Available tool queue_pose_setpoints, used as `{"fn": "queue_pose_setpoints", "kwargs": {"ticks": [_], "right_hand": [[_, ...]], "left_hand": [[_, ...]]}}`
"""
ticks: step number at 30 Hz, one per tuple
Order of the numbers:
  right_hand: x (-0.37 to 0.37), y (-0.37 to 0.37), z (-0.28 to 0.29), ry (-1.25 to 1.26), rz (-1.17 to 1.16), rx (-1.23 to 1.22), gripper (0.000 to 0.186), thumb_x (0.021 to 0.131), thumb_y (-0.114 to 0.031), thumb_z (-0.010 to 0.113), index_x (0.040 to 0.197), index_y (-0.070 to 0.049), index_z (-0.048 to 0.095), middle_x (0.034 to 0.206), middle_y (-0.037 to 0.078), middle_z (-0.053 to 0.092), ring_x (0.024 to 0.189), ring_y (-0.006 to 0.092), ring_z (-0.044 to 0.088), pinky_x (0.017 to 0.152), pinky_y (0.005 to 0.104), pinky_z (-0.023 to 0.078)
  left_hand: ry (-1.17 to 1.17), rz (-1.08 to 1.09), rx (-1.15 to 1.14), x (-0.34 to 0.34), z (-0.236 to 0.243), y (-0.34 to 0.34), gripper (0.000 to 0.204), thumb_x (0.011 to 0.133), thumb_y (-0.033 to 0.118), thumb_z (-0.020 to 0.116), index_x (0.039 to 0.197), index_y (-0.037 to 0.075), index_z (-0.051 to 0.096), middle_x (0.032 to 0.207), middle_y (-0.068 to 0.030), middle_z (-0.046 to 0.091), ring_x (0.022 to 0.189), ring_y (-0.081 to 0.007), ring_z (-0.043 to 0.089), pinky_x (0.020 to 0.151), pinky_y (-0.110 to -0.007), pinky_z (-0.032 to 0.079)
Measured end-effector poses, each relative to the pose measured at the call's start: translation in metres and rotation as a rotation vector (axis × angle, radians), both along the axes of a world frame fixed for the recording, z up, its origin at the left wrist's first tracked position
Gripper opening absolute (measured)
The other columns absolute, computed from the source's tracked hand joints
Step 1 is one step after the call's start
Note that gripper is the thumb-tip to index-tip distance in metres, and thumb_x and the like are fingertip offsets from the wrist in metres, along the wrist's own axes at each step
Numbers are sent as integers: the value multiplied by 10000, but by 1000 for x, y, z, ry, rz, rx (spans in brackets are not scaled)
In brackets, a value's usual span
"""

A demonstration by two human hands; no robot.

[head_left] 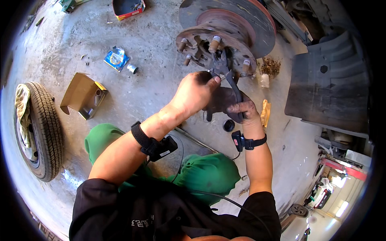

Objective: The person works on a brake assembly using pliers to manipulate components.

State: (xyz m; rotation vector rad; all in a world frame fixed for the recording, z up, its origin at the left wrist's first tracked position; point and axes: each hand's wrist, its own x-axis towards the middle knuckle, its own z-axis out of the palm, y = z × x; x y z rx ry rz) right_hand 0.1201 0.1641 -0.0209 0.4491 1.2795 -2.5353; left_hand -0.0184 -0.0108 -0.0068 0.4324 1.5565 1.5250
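A pair of dark pliers [230, 76] points away from me, its jaws among the parts at the middle of a rusty wheel hub [237, 50]. Wheel studs stand around the hub's face, and a large worn brake disc [263, 30] sits behind it. My left hand [195, 92] is closed beside the pliers' left handle, its thumb forward; its other fingers are mostly hidden. The long right handle runs into my right hand [245, 111], whose smudged fingers are wrapped round its end. A dark part [221, 100] shows between my hands; I cannot tell its kind.
A tyre [47, 132] with a cloth stands at left, near an open cardboard box [78, 94]. Beyond lie a blue packet [116, 60] and a red tray [128, 12]. A black round cap [228, 125] and yellow wrapper [265, 113] lie close by. A dark panel [327, 80] hangs at right.
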Motion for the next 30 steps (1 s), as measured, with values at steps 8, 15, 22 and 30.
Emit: {"fn": "queue_pose_setpoints", "kwargs": {"ticks": [8,15,22,30], "right_hand": [[-2,-10,-6,-14,12,-119,563,817,-82,667,1324,86,489,1211,219,635,1152,351,618,1006,488,482],[-11,-27,-6,-36,-45,-187,447,893,-150,635,1266,68,518,1117,196,660,1031,326,658,903,504,521],[-34,-87,-46,-11,-293,-222,277,846,-217,660,1078,-77,604,858,79,631,732,226,624,673,370,510],[-14,-52,-38,-50,-126,-169,246,851,-268,648,962,-55,595,688,65,541,562,193,529,535,339,440]], "left_hand": [[187,56,-45,4,-11,4,394,977,352,623,925,-37,657,710,-34,589,664,-113,512,611,-319,459],[372,6,-172,0,2,0,361,970,313,620,923,-44,654,737,-122,642,669,-154,555,643,-363,483],[98,25,-144,-9,7,-5,452,898,392,705,864,-48,611,740,-136,633,724,-157,587,690,-348,498],[184,-108,-121,3,9,9,473,841,377,796,974,-39,613,853,-78,661,800,-116,571,727,-311,504]]}}
